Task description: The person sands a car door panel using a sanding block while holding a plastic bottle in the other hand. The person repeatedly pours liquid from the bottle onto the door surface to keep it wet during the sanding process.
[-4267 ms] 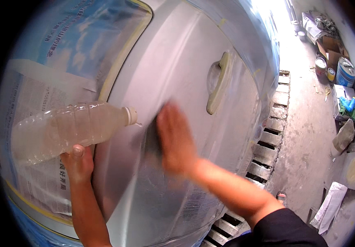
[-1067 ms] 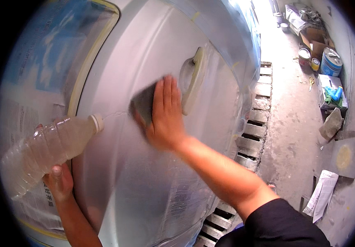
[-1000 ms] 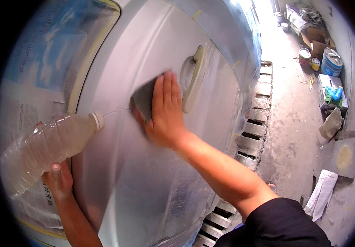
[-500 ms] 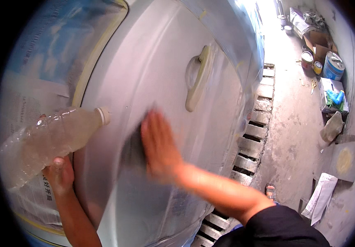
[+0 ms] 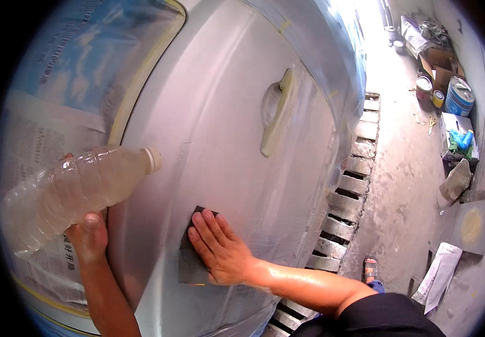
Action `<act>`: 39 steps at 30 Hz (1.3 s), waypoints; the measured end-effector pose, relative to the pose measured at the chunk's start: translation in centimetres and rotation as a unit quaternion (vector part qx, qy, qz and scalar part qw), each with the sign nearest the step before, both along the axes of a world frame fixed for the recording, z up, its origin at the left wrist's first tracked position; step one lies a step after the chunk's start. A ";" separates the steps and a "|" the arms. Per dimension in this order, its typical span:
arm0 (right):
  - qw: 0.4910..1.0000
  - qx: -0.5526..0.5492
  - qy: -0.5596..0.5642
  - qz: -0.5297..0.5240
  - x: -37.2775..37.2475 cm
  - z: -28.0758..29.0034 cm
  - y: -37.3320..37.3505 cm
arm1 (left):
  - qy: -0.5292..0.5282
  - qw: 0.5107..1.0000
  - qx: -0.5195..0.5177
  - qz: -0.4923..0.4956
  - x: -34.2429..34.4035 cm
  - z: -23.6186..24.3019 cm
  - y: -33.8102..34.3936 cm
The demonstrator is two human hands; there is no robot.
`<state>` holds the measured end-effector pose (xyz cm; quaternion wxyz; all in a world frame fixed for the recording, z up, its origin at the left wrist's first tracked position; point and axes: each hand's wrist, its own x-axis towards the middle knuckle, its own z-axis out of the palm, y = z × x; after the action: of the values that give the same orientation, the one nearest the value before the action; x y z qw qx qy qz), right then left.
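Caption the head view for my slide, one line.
Left hand gripping a tilted plastic bottle; right hand flat over a dark sheet against the grey car door.

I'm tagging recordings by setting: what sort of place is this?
Probably a vehicle body or paint workshop: newspaper taped over an area beside a grey car door, with a blue drum and smaller cans by the wall.

Head-worn fisheye, steep downward view

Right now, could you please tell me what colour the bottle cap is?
The bottle cap is white or off-white; it shows best in the head view.
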<state>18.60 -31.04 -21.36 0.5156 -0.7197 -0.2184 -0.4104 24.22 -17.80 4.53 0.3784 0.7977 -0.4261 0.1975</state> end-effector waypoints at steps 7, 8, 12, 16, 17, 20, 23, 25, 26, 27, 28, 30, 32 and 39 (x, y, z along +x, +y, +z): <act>0.987 0.055 0.014 -0.153 7.8 5.2 -9.6 | 0.001 1.000 0.003 0.005 0.8 -1.2 -0.7; 0.988 0.073 0.016 -0.134 7.0 5.3 -7.9 | -0.005 1.000 0.000 0.020 0.5 -0.6 -0.2; 0.999 -0.030 0.006 -0.033 0.1 0.7 0.4 | -0.019 0.999 0.002 0.030 0.0 -0.3 0.1; 0.996 0.009 0.021 -0.088 4.6 2.4 -4.0 | -0.008 1.000 -0.005 0.012 -0.1 -0.3 -0.9; 0.988 0.063 0.016 -0.139 7.2 4.1 -7.3 | -0.001 1.000 -0.002 0.009 -0.3 -0.3 -1.5; 0.969 0.106 0.047 -0.220 9.6 6.3 -10.4 | -0.005 1.000 -0.003 0.008 0.0 -0.7 -1.5; 0.994 0.052 0.019 -0.094 3.7 1.3 -3.1 | -0.023 1.000 0.006 0.013 0.1 -0.3 -0.5; 0.998 0.041 0.023 -0.050 1.3 0.1 -1.4 | -0.021 1.000 0.003 0.011 0.2 -0.3 -0.2; 0.997 0.053 0.023 -0.043 1.3 0.2 -2.0 | -0.017 1.000 -0.005 0.010 0.2 -0.3 -0.1; 0.997 0.065 0.023 -0.035 1.7 0.5 -2.6 | -0.013 1.000 -0.012 0.009 0.2 -0.4 0.0; 0.995 0.069 0.024 -0.072 4.0 1.4 -4.8 | -0.017 1.000 0.007 0.013 0.2 -0.4 -0.2; 0.979 0.069 0.043 -0.187 8.5 4.3 -9.7 | -0.024 0.999 0.030 0.014 0.5 -0.6 -0.4; 0.974 0.089 0.036 -0.207 9.7 5.2 -10.4 | -0.024 0.999 0.037 0.014 0.7 -0.5 0.2; 0.995 0.062 0.046 -0.057 2.1 -0.3 -3.1 | -0.013 0.999 0.007 0.048 0.1 -0.5 0.3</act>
<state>20.67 -34.14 -21.66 0.5441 -0.7162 -0.1270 -0.4183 24.32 -17.47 4.00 0.3576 0.8172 -0.3933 0.2227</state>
